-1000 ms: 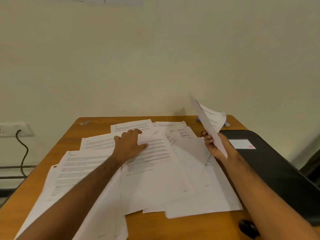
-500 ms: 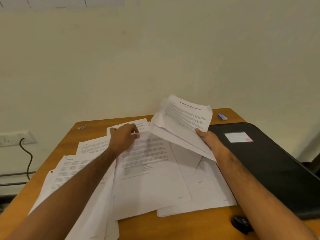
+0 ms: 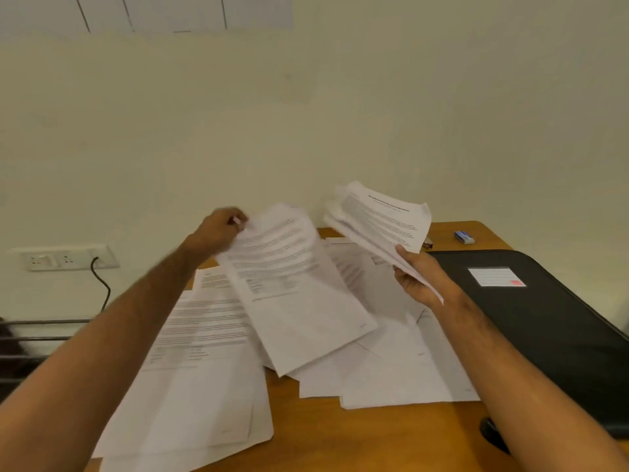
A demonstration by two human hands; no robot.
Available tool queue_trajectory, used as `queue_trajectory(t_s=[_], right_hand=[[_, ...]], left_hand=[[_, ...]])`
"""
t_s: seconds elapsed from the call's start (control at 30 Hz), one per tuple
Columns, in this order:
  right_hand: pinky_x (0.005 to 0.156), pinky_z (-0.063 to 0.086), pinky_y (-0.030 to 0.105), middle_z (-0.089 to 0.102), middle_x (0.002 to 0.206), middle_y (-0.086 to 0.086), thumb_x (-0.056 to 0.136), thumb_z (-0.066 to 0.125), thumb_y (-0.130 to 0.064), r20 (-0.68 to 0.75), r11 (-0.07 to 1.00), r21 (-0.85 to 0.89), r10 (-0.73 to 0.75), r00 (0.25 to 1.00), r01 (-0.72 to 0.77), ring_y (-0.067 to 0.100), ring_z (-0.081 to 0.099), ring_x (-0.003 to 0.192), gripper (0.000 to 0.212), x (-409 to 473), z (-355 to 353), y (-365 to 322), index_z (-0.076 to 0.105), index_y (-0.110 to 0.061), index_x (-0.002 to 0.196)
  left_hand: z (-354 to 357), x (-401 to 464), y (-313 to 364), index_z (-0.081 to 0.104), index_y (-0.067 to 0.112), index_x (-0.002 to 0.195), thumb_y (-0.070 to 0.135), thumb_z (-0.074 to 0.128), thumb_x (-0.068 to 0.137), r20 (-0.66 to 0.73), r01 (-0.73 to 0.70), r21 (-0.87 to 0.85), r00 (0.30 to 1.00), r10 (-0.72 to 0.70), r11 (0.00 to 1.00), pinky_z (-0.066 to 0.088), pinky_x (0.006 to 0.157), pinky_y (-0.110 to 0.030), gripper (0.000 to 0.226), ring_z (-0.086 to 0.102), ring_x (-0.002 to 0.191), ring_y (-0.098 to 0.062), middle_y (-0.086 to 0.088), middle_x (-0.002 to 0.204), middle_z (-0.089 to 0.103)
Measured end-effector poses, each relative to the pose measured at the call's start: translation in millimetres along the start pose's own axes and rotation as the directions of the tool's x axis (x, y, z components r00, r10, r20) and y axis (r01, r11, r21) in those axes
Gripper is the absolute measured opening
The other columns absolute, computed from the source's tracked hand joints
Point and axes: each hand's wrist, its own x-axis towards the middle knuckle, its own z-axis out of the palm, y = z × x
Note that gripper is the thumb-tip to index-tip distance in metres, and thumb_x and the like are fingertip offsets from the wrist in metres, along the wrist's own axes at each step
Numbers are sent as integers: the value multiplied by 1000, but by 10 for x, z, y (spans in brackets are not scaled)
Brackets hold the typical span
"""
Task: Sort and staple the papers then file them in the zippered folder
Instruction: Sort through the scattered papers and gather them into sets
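Note:
Printed white papers [image 3: 204,352] lie spread in overlapping layers over the wooden table [image 3: 374,437]. My left hand [image 3: 219,229] pinches the top corner of one printed sheet [image 3: 292,284] and holds it lifted off the pile. My right hand [image 3: 417,275] grips a small bundle of sheets [image 3: 381,219] raised above the table, printed side up. The black zippered folder [image 3: 544,318] with a white label lies shut at the right. A stapler [image 3: 428,242] is partly visible behind the bundle.
A small blue box [image 3: 464,237] lies at the table's far right corner. A dark object [image 3: 493,434] sits at the front edge below my right forearm. A wall socket [image 3: 64,258] with a black cable is at the left. The wall stands right behind the table.
My left hand has taken a sheet by its top corner and lifted it off the pile. My right hand's bundle has turned printed side up and risen a little.

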Motion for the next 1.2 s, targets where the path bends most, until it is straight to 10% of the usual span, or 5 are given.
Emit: queue_trajectory(t_s=[0.33, 0.63, 0.77, 1.03, 1.2], right_hand=[[111, 44, 52, 65, 135, 13, 61, 88, -59, -30, 906, -413, -112, 993, 89, 35, 60, 125, 92, 855, -275, 438, 61, -12, 135], [76, 56, 33, 70, 121, 0, 101, 60, -16, 8, 942, -329, -73, 997, 71, 18, 68, 104, 34, 56, 249, 185, 59, -19, 135], [110, 43, 49, 66, 135, 0, 97, 66, -14, 36, 858, -501, -111, 993, 114, 22, 60, 124, 47, 141, 124, 37, 55, -19, 143], [102, 52, 47, 70, 127, 7, 98, 63, -10, 7, 724, -689, -41, 999, 35, 26, 68, 109, 34, 220, -76, 123, 61, -9, 133], [105, 49, 54, 69, 127, 12, 99, 63, -12, -76, 812, -581, 4, 997, -47, 33, 67, 113, 35, 269, -220, 131, 62, -5, 133]], left_hand=[[-207, -584, -1163, 60, 33, 87, 19, 49, 101, 215, -50, 500, 974, -68, 865, 25, 91, -36, 22, 54, 94, -10, 16, 93, 63], [95, -631, -1098, 56, 34, 124, 31, 51, 99, 92, -14, 663, 994, -63, 749, 25, 107, -48, 26, 50, 121, -17, 7, 130, 54], [450, -540, -637, 59, 31, 121, 42, 47, 101, 107, -45, 424, 994, -1, 905, 22, 110, -52, 25, 52, 121, -16, 7, 129, 60], [1020, -317, -72, 53, 26, 123, 45, 72, 87, 269, 205, 87, 937, -221, 975, 22, 113, -52, 45, 56, 120, -25, 2, 116, 63], [1005, -391, 195, 57, 15, 126, 8, 78, 83, 233, 323, -551, 945, -230, 769, 54, 68, -25, 48, 67, 96, -21, -6, 113, 67]])
